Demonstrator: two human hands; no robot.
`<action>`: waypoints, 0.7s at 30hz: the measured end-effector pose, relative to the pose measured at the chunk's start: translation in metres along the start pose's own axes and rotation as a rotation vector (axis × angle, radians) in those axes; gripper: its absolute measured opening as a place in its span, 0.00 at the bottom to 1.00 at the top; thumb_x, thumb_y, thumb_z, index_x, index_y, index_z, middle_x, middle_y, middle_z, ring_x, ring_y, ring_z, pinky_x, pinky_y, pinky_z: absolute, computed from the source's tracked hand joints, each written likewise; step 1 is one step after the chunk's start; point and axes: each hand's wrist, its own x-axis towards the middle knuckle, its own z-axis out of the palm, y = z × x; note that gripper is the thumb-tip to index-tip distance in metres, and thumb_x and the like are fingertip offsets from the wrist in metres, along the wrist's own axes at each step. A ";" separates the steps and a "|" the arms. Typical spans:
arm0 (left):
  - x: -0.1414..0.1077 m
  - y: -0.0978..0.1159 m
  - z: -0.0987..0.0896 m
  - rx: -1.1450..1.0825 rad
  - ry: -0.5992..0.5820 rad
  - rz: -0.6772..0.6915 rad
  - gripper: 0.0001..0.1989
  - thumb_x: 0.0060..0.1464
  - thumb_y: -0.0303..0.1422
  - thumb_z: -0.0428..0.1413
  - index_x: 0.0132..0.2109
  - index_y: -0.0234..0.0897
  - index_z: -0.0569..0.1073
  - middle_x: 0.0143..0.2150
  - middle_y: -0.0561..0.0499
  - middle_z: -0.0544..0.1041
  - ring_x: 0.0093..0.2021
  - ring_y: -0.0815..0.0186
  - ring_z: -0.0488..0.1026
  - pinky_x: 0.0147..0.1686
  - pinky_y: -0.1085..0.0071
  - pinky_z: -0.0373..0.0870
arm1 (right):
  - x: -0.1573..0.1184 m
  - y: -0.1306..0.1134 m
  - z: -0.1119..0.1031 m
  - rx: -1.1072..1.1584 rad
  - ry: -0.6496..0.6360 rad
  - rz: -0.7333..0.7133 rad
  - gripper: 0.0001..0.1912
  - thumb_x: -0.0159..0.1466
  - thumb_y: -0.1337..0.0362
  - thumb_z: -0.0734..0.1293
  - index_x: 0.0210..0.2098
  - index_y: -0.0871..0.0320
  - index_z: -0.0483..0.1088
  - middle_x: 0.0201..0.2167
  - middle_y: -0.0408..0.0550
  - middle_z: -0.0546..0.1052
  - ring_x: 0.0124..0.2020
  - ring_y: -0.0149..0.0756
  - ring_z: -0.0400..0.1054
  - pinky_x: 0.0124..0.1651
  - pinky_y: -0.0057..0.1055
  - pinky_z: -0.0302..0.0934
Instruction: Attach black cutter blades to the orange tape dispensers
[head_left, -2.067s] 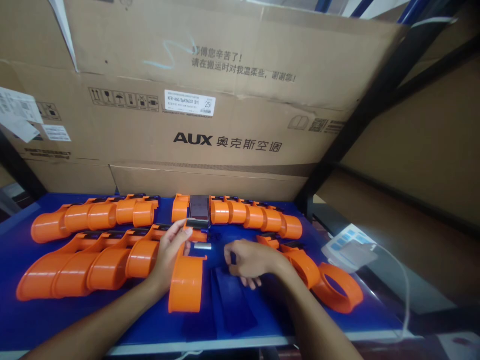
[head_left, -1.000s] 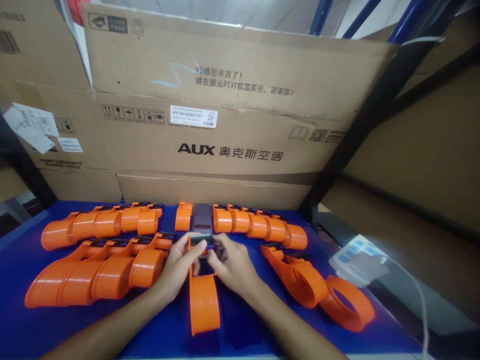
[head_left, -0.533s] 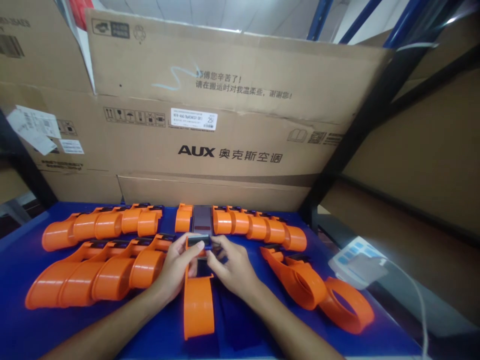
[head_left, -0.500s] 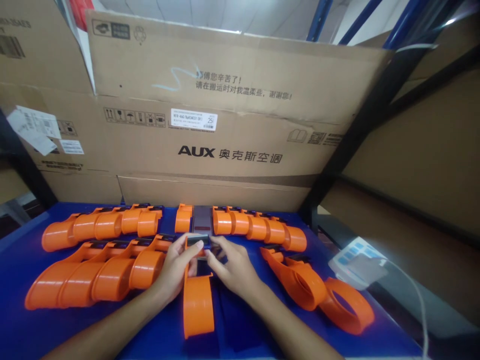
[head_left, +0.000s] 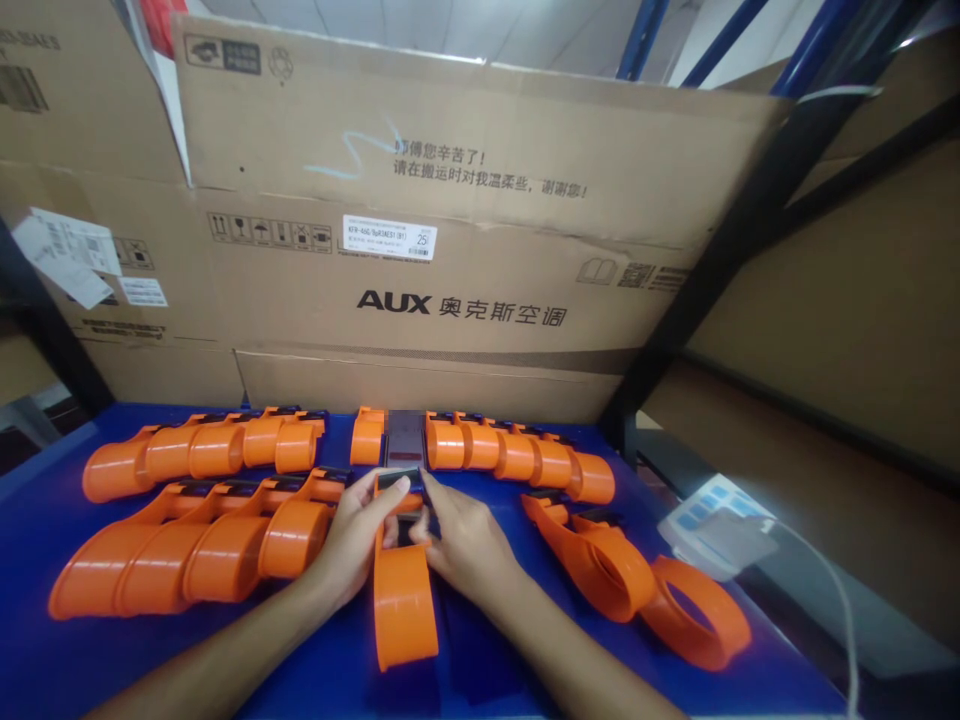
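Front and centre, an orange strap [head_left: 406,605] hangs in a loop below its dark buckle [head_left: 400,483]. My left hand [head_left: 361,520] is closed on the buckle end, its thumb pressing on the dark piece. My right hand [head_left: 463,530] grips the same piece from the right, with curled fingers just under the buckle, at the strap's short end. The fingers partly hide what lies between the hands. Just behind them a dark flat device [head_left: 405,440] lies on the blue table surface [head_left: 480,640].
Coiled orange straps with dark buckles stand in rows at left [head_left: 225,555] and back right [head_left: 517,455]. Two looser straps [head_left: 697,612] lie at right, beside a white power strip [head_left: 720,525] with a cable. A large cardboard box [head_left: 480,230] and dark frame posts [head_left: 720,220] border the table.
My right fingers have moved down and curled in beneath the buckle. The hanging strap loop has shifted slightly right and up. My left hand keeps its hold.
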 end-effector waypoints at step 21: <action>-0.002 0.005 -0.003 0.110 -0.074 0.036 0.18 0.49 0.45 0.66 0.41 0.37 0.76 0.19 0.59 0.69 0.13 0.76 0.58 0.14 0.78 0.55 | 0.007 0.010 -0.018 0.069 0.000 -0.057 0.17 0.67 0.64 0.65 0.55 0.58 0.69 0.39 0.54 0.80 0.37 0.41 0.76 0.42 0.36 0.72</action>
